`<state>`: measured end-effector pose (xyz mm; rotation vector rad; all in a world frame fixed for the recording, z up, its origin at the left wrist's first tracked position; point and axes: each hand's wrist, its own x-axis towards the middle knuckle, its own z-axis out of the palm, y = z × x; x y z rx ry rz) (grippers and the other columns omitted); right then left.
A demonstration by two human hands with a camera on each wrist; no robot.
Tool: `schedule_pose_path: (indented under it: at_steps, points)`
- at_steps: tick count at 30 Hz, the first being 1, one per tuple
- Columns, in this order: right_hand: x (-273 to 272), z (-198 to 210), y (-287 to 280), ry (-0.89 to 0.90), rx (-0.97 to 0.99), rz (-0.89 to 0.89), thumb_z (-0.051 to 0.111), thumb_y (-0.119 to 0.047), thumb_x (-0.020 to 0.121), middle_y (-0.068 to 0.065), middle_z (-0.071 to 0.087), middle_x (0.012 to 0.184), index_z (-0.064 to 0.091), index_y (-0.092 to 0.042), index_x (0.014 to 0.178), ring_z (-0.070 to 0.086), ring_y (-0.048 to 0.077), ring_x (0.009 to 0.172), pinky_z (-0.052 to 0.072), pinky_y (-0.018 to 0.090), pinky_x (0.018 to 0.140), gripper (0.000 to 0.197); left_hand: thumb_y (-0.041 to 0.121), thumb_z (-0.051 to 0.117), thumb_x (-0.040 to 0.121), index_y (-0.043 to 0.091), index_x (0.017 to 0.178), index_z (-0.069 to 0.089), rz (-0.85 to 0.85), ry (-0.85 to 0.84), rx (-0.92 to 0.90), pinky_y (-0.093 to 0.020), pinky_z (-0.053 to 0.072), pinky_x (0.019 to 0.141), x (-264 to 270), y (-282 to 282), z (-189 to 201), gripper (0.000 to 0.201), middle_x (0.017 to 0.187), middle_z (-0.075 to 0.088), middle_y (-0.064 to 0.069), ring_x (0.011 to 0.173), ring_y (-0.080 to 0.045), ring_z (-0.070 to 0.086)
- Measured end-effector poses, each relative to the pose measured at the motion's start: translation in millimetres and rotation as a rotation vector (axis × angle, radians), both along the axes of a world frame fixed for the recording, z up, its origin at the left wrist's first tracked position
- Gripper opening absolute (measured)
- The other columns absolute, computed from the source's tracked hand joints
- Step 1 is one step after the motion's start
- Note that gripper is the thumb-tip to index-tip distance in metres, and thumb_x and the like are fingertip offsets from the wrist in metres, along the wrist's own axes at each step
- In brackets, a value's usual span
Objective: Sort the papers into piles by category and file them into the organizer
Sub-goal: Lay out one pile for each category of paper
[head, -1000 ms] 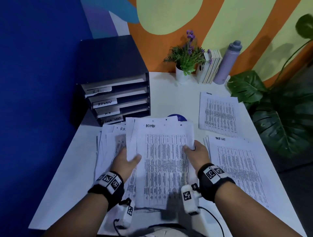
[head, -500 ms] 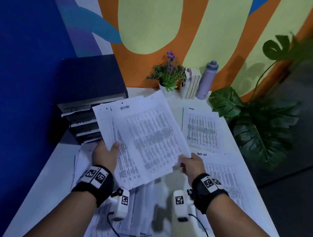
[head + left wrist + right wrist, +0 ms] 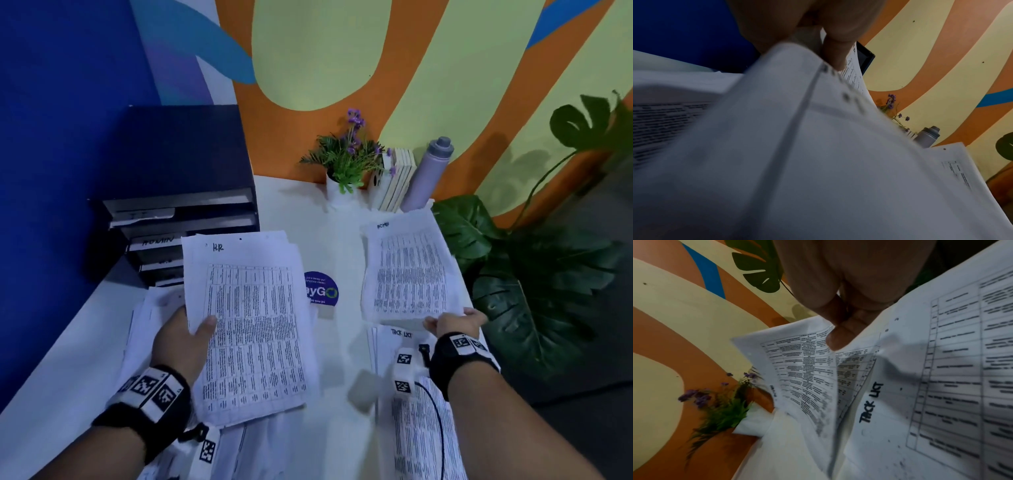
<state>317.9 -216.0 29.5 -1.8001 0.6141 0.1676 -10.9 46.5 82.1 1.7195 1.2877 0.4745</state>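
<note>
My left hand (image 3: 193, 330) grips a stack of printed papers (image 3: 250, 325) by its left edge, raised above the table; the top sheet is marked HR. In the left wrist view the thumb (image 3: 835, 50) presses on that stack (image 3: 818, 162). My right hand (image 3: 445, 322) pinches the near edge of a sheet marked ADMIN (image 3: 407, 270), low over the right side of the table. The right wrist view shows the thumb (image 3: 840, 335) on this sheet (image 3: 807, 369), beside the TASK LIST pile (image 3: 920, 386). The dark organizer (image 3: 178, 212) with labelled slots stands at the back left.
The TASK LIST pile (image 3: 421, 428) lies under my right wrist. More loose papers (image 3: 147, 318) lie under my left hand. A purple round sticker (image 3: 322, 291) marks the table's middle. A potted plant (image 3: 346, 164), books (image 3: 394, 181) and a bottle (image 3: 428, 174) stand along the wall; big leaves (image 3: 513, 281) hang right.
My right hand took the ADMIN sheet off the stack and carried it to the right. The left hand kept the remaining papers, with the HR sheet now on top.
</note>
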Motion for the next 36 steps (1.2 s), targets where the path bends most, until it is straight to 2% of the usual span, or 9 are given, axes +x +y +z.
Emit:
schedule_pose_path:
  at_steps: [3, 5, 7, 9, 13, 19, 25, 30, 36]
  points:
    - [10, -3, 0, 0.031, -0.029, 0.041, 0.043, 0.017, 0.088, 0.022, 0.056, 0.118, 0.033, -0.015, 0.131, 0.054, 0.018, 0.052, 0.04, 0.014, 0.03, 0.054, 0.022, 0.054, 0.097, 0.014, 0.125, 0.058, 0.008, -0.029, -0.031, -0.035, 0.041, 0.095, -2, -2, -1, 0.03, 0.117, 0.063, -0.001, 0.103, -0.021, 0.056]
    - [15, -7, 4, 0.051, -0.049, 0.031, 0.046, 0.015, 0.087, 0.02, 0.056, 0.121, 0.031, -0.017, 0.134, 0.059, 0.023, 0.059, 0.045, 0.014, 0.036, 0.059, 0.023, 0.054, 0.097, 0.016, 0.125, 0.059, 0.012, -0.047, -0.053, -0.034, 0.041, 0.095, -2, -3, -1, 0.029, 0.112, 0.062, 0.002, 0.101, -0.018, 0.054]
    - [15, -6, 10, 0.062, -0.068, 0.018, 0.053, 0.012, 0.083, 0.017, 0.046, 0.135, 0.025, -0.02, 0.145, 0.062, 0.035, 0.091, 0.057, 0.025, 0.071, 0.075, 0.023, 0.053, 0.097, 0.016, 0.124, 0.059, 0.005, -0.053, -0.059, -0.032, 0.04, 0.094, -2, -2, -2, 0.029, 0.11, 0.062, 0.003, 0.1, -0.017, 0.054]
    - [8, -3, 19, 0.01, -0.198, 0.072, 0.056, 0.007, 0.083, 0.018, 0.032, 0.147, 0.025, -0.017, 0.15, 0.051, 0.04, 0.118, 0.047, 0.041, 0.096, 0.077, 0.024, 0.053, 0.097, 0.015, 0.123, 0.06, 0.008, -0.066, -0.067, -0.03, 0.04, 0.092, 0, 0, -3, 0.028, 0.108, 0.062, 0.003, 0.099, -0.017, 0.055]
    - [-39, -5, 54, -0.117, -0.095, 0.571, 0.061, -0.016, 0.093, 0.014, 0.055, 0.134, 0.049, -0.012, 0.136, 0.054, 0.032, 0.122, 0.042, 0.044, 0.106, 0.045, 0.027, 0.051, 0.098, 0.016, 0.121, 0.06, 0.04, -0.087, -0.078, -0.029, 0.041, 0.089, 4, 5, -6, 0.027, 0.109, 0.064, 0.001, 0.101, -0.021, 0.058]
    - [-139, -2, 97, 0.163, 0.309, 1.155, 0.054, -0.021, 0.098, 0.0, 0.07, 0.114, 0.054, -0.024, 0.126, 0.065, 0.022, 0.107, 0.05, 0.04, 0.093, 0.028, 0.028, 0.047, 0.1, 0.014, 0.128, 0.057, 0.082, -0.115, -0.079, -0.033, 0.041, 0.096, 10, 11, -8, 0.032, 0.122, 0.062, -0.003, 0.115, -0.026, 0.056]
    - [-134, -11, 100, -0.091, 0.147, 0.764, 0.049, 0.001, 0.09, 0.007, 0.067, 0.089, 0.062, -0.017, 0.095, 0.061, 0.024, 0.075, 0.057, 0.039, 0.067, 0.023, 0.031, 0.057, 0.095, 0.024, 0.12, 0.051, 0.033, -0.163, -0.189, -0.034, 0.05, 0.073, 5, 11, -17, 0.027, 0.107, 0.066, 0.0, 0.094, -0.026, 0.063]
    - [-75, -29, 85, -0.046, 0.036, 0.425, 0.045, 0.005, 0.091, 0.005, 0.057, 0.085, 0.052, -0.018, 0.089, 0.058, 0.021, 0.064, 0.055, 0.024, 0.053, 0.024, 0.03, 0.061, 0.092, 0.028, 0.139, 0.044, -0.231, 0.151, -0.12, -0.036, 0.038, 0.106, -22, 14, -39, 0.05, 0.145, 0.04, 0.003, 0.131, -0.02, 0.042]
    - [-52, -38, 116, -0.047, -0.182, 0.492, 0.042, 0.003, 0.094, 0.019, 0.062, 0.114, 0.056, 0.001, 0.127, 0.061, 0.029, 0.083, 0.05, 0.031, 0.074, 0.035, 0.046, 0.067, 0.082, 0.044, 0.147, 0.024, -0.543, 0.571, -0.05, -0.044, 0.02, 0.118, -66, 13, -75, 0.077, 0.16, 0.003, 0.011, 0.148, -0.019, 0.005]
